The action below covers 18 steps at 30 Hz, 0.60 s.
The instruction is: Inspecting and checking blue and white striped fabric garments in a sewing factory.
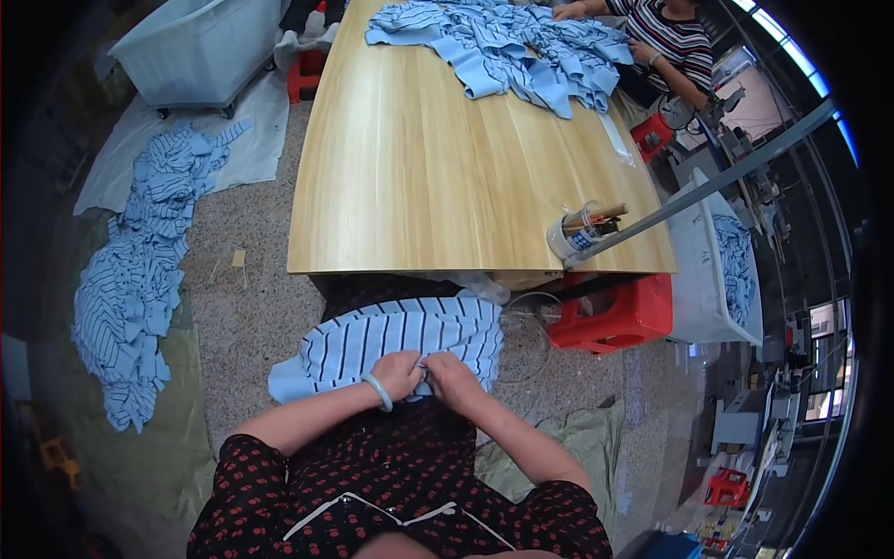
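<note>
Across my lap lies a light blue garment piece [372, 340] with dark stripes, bunched and folded, its plain blue end sticking out to the left. My left hand [399, 374], with a pale bangle at the wrist, is closed on the near edge of this fabric. Right beside it my right hand [451, 380] pinches the same edge, the two hands almost touching. A small gathered bit of cloth shows between the fingers; its detail is too small to make out.
A wooden table [419, 186] stands ahead, with a heap of striped garments [521, 51] at its far end by another person. A tool cup [577, 233] sits at its near right corner beside a grey pole [717, 182]. Striped garments [140, 270] lie piled on the left floor.
</note>
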Tool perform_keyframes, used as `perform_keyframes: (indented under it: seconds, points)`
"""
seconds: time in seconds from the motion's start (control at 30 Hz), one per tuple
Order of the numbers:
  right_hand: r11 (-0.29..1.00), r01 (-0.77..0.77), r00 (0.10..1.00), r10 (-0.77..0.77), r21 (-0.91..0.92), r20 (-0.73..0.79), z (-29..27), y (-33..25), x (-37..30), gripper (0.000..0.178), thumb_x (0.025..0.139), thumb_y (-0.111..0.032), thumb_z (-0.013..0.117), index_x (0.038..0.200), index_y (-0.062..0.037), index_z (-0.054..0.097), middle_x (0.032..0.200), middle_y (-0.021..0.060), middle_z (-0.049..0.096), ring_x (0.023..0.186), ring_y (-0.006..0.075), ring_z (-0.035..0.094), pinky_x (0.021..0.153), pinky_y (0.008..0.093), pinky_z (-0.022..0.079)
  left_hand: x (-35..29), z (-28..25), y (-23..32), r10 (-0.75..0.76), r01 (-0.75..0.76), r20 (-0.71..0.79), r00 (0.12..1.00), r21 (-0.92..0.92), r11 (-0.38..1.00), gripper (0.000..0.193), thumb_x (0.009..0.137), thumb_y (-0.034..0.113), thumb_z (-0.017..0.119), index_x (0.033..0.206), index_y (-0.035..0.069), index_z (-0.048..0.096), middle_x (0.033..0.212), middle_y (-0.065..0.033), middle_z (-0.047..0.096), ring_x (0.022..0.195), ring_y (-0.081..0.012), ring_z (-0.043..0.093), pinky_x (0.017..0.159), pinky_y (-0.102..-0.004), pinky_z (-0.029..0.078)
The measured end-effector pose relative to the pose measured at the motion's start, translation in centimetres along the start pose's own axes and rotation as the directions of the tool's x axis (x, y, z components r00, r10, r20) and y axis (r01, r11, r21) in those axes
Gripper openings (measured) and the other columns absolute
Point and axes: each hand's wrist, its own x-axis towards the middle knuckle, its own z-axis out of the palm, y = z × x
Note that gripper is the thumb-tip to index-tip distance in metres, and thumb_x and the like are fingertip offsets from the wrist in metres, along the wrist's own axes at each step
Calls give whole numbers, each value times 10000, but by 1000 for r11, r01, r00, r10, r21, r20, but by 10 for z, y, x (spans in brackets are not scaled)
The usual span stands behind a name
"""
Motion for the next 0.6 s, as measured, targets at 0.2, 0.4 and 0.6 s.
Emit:
perform_keyframes:
  seconds: [0.2,0.4,0.6]
  points:
    - [996,-11,1000,14,94,-27,4,4,-7,164,712,24,510,873,-3,522,826,163,549,808,330,534,704,376,440,-5,-2,-2,31,-31,44,999,-6,1000,180,748,176,459,773,18,542,764,-200,576,741,-374,547,660,-456,429]
    - [992,-8,999,14,124,-47,11,-6,-20,187,735,21,485,920,2,506,835,174,544,804,337,527,706,384,431,-14,-1,-10,83,-70,100,992,-128,989,187,740,185,469,736,10,534,724,-200,564,713,-363,546,634,-433,426]
    - [994,36,999,-32,101,-43,-10,-4,1,204,780,-20,514,983,-12,525,855,184,553,807,348,541,702,381,442,10,0,-31,126,-113,9,992,-379,918,202,760,193,487,710,-2,509,625,-178,508,553,-219,466,537,-363,392]
